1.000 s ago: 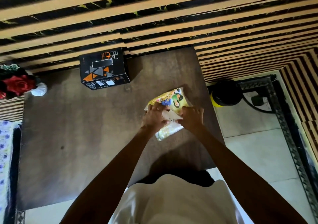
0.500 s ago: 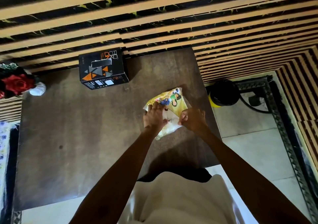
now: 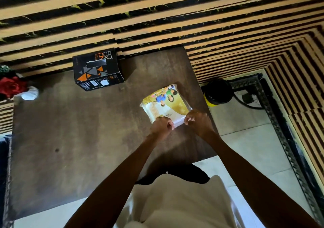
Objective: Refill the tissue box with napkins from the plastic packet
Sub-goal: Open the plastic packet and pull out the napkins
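A yellow and white plastic packet [image 3: 164, 103] of napkins lies flat on the dark brown table [image 3: 78, 140], near its right edge. My left hand [image 3: 162, 127] pinches the packet's near edge at its left corner. My right hand [image 3: 199, 122] pinches the same edge at its right corner. Both fists are closed on the plastic. A black tissue box [image 3: 97, 70] with orange triangles and a slot on top stands at the table's back, to the left of the packet and apart from both hands.
A red flower arrangement [image 3: 10, 86] with a white base sits at the table's far left corner. A black and yellow round object [image 3: 218, 93] stands on the tiled floor right of the table. A striped wall runs behind.
Both hands slid from on top of the packet back to its near edge and closed on it. More of the packet's printed face now shows.
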Demonstrator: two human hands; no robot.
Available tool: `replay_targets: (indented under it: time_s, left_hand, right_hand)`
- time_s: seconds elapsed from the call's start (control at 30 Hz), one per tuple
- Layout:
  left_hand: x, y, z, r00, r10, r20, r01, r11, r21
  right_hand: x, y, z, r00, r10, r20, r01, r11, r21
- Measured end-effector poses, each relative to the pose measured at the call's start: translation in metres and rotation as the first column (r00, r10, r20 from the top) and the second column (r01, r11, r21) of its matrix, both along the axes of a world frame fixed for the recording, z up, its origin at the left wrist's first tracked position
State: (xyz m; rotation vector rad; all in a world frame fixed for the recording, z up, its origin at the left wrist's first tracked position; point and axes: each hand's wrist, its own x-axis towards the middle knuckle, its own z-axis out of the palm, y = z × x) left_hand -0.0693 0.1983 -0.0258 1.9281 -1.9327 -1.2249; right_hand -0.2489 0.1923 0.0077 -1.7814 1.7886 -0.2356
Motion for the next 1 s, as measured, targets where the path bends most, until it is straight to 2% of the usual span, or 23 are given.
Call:
replay_targets:
  time_s: [0.1,0.17,0.23,0.37,0.43,0.5,0.53,0.57,0.63,0.73,0.83,0.87,0.9,0.93,0.97,1.0]
  left_hand:
    - [-0.002,0.002,0.002,0.978,0.193,-0.080,-0.190,0.981,0.043]
    - [-0.003,0.001,0.005,0.957,0.261,-0.125,-0.254,0.965,0.070]
    - [-0.003,0.001,0.006,0.918,0.336,-0.213,-0.328,0.942,0.072]
    - [-0.006,-0.004,0.013,0.835,0.452,-0.312,-0.446,0.890,0.095]
    - [-0.012,-0.006,0.017,0.833,0.457,-0.311,-0.455,0.887,0.084]
    - [-0.022,-0.007,0.023,0.865,0.426,-0.266,-0.432,0.901,0.040]
    - [-0.027,-0.007,0.025,0.885,0.409,-0.224,-0.418,0.909,0.009]
    - [-0.032,-0.007,0.028,0.896,0.404,-0.182,-0.415,0.910,-0.024]
    - [-0.041,-0.005,0.031,0.888,0.439,-0.136,-0.451,0.889,-0.077]
    - [-0.049,-0.001,0.031,0.866,0.466,-0.184,-0.491,0.861,-0.132]
    - [-0.054,0.001,0.036,0.869,0.440,-0.226,-0.483,0.853,-0.196]
    - [-0.056,0.001,0.037,0.870,0.435,-0.233,-0.480,0.853,-0.202]
    - [-0.056,0.001,0.037,0.875,0.421,-0.238,-0.468,0.860,-0.202]
    - [-0.056,0.000,0.037,0.882,0.403,-0.245,-0.452,0.871,-0.194]
    - [-0.055,0.000,0.037,0.889,0.380,-0.255,-0.430,0.884,-0.185]
    - [-0.053,-0.001,0.037,0.897,0.354,-0.265,-0.405,0.898,-0.173]
  right_hand:
    - [-0.008,0.013,-0.001,0.993,0.090,-0.075,-0.096,0.993,-0.074]
    - [-0.015,0.020,-0.003,0.988,0.122,-0.091,-0.131,0.986,-0.104]
    - [-0.021,0.024,-0.008,0.993,0.107,-0.054,-0.112,0.988,-0.107]
    - [-0.032,0.019,-0.012,0.968,0.179,-0.175,-0.188,0.981,-0.036]
    - [-0.035,0.011,-0.016,0.972,0.180,-0.150,-0.177,0.984,0.030]
    - [-0.033,0.002,-0.019,0.970,0.196,-0.147,-0.196,0.980,0.010]
    - [-0.032,-0.003,-0.023,0.979,0.175,-0.101,-0.178,0.984,-0.027]
    - [-0.031,-0.008,-0.025,0.987,0.153,0.050,-0.154,0.988,0.007]
    - [-0.030,-0.010,-0.023,0.956,0.252,0.150,-0.253,0.967,-0.016]
    - [-0.028,-0.008,-0.010,0.953,0.300,0.046,-0.302,0.952,0.048]
    - [-0.024,-0.013,-0.023,0.984,0.136,0.120,-0.152,0.978,0.142]
    - [-0.022,-0.016,-0.025,0.986,0.016,0.167,-0.048,0.981,0.190]
    - [-0.019,-0.021,-0.030,0.957,-0.171,0.234,0.095,0.948,0.303]
    - [-0.017,-0.026,-0.033,0.879,-0.381,0.288,0.229,0.865,0.447]
    - [-0.015,-0.030,-0.038,0.740,-0.579,0.342,0.312,0.746,0.589]
    - [-0.012,-0.032,-0.039,0.607,-0.702,0.371,0.340,0.652,0.677]
